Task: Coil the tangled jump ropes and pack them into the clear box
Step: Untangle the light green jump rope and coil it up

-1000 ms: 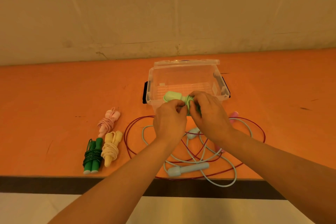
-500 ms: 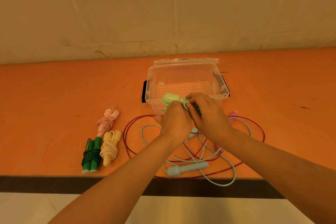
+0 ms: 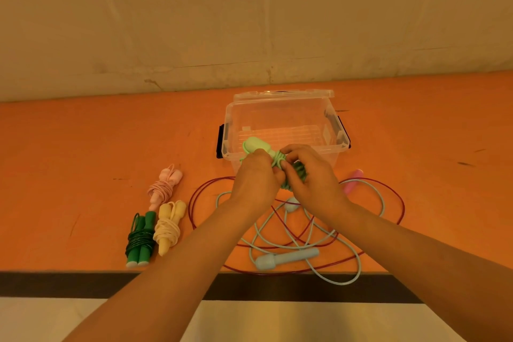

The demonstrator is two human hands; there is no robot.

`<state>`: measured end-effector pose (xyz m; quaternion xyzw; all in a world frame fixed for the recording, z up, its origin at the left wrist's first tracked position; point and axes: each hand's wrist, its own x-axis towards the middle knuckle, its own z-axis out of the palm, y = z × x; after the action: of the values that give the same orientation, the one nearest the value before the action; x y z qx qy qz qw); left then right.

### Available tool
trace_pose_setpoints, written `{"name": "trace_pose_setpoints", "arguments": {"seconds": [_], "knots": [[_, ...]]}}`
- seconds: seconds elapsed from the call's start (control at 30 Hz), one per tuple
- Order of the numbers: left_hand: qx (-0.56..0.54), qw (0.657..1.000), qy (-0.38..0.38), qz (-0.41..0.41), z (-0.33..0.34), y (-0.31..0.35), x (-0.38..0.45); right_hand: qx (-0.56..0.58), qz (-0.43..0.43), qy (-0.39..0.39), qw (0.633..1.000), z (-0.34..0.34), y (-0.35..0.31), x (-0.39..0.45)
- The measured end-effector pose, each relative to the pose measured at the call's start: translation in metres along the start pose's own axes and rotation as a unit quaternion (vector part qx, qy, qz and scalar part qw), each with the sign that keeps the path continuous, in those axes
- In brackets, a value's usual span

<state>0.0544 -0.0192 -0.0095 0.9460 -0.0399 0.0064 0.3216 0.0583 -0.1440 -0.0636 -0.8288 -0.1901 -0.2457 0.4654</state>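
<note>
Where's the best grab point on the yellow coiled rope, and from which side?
Take the yellow rope at its wrapped middle, coming from above with the pinch running across it. The cord is wound round both handles there, so a grip at that waist probably keeps the bundle together. The dark green rope lies close on its left, so come straight down.

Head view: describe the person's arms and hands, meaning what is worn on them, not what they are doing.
Both forearms are bare as far as the frame shows: no sleeves or cuffs are in view. The left hand and the right hand wear no gloves. No watch, bracelet or strap shows on either wrist, and no ring is visible on the fingers, though some are hidden.
</note>
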Motion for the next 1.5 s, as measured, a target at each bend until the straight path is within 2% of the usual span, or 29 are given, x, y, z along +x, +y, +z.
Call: {"name": "trace_pose_setpoints", "arguments": {"seconds": [0.17, 0.3, 0.43, 0.53, 0.67, 0.77, 0.9, 1.03, 1.27, 1.4, 1.5], "knots": [[-0.132, 0.99, 0.046, -0.036, 0.002, -0.003, -0.005, 0.078, 0.064, -0.019, 0.995, -0.002, -0.003, 0.003], [-0.147, 0.986, 0.064, -0.035, 0.003, -0.002, -0.006, 0.126, 0.102, -0.028, 0.986, -0.004, -0.006, 0.005], [-0.058, 0.997, 0.051, -0.008, 0.005, -0.003, -0.008, 0.198, 0.167, -0.077, 0.963, -0.012, -0.009, 0.012], [0.035, 0.999, 0.025, 0.0, 0.006, -0.002, -0.01, 0.15, 0.175, -0.129, 0.965, -0.015, -0.004, 0.015], [0.203, 0.978, 0.006, 0.051, 0.006, -0.005, -0.015, 0.134, 0.214, -0.183, 0.95, -0.021, -0.005, 0.023], [0.228, 0.969, 0.006, 0.091, 0.005, -0.011, -0.018, 0.141, 0.237, -0.24, 0.931, -0.029, -0.007, 0.031], [0.106, 0.99, -0.01, 0.087, 0.004, -0.015, -0.019, 0.15, 0.242, -0.296, 0.912, -0.039, -0.013, 0.039], [-0.006, 0.998, -0.017, 0.062, 0.002, -0.015, -0.019, 0.072, 0.173, -0.288, 0.939, -0.039, -0.02, 0.039], [-0.021, 0.994, -0.062, 0.082, 0.008, -0.018, -0.023, -0.072, 0.095, -0.363, 0.924, -0.047, -0.024, 0.04], [-0.056, 0.993, -0.08, 0.063, 0.009, -0.02, -0.024, -0.062, 0.115, -0.366, 0.921, -0.046, -0.025, 0.039], [-0.131, 0.985, -0.115, 0.009, 0.006, -0.019, -0.026, -0.043, 0.141, -0.358, 0.922, -0.051, -0.025, 0.038]]}}
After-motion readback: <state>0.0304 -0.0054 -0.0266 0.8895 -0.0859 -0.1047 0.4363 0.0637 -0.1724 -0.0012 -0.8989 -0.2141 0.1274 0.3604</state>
